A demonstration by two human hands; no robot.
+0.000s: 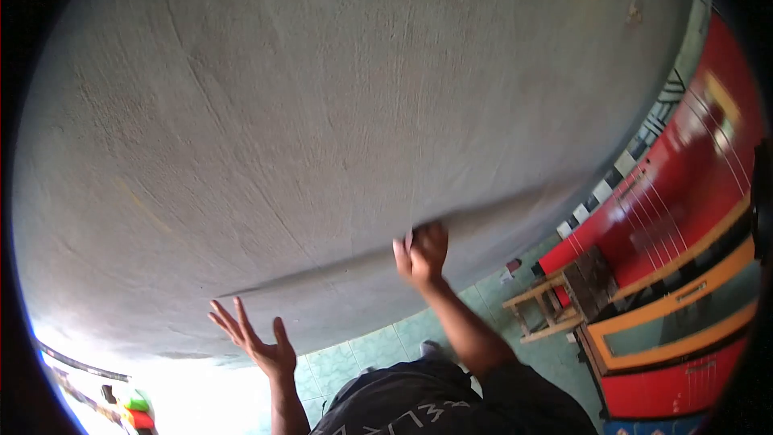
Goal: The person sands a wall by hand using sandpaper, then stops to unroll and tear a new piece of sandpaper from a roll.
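In front of me rises a grey plastered wall (338,129) with rough vertical streaks. My right hand (424,258) is closed at the lower middle of the wall, its fingers wrapped around a small flat piece (409,239). Only an edge of that piece shows by the thumb; the fingers hide the rest, and I cannot tell its kind. Lower left, my left hand (256,346) is raised with its fingers spread, holding nothing, its fingertips close to the wall's lower part.
To the right, a wooden stool (555,302) stands beside a red cabinet with orange-framed glass (676,330). Pale green floor tiles (378,346) run along the wall's foot. Bright light falls at lower left, near some green and red items (138,412).
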